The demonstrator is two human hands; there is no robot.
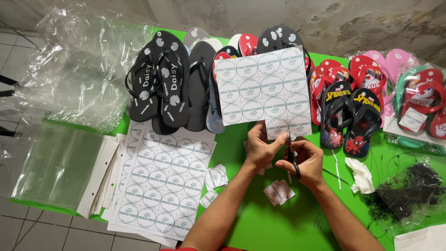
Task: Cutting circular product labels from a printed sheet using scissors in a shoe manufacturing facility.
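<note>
Two hands over glossy green table (260,223), left hand (261,148) pinching round-label paper sheet (262,88), right hand (302,160) gripping black scissors (292,160).

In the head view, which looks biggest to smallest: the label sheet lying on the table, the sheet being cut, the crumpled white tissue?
1. Label sheet lying on the table
2. Sheet being cut, held by the left hand
3. Crumpled white tissue

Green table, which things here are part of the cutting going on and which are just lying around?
In use:
left hand holding the label sheet
right hand working the scissors
cut labels

Lying about:
black flip-flops
stacked label sheets
clear plastic bags
crumpled tissue
black ties
</note>
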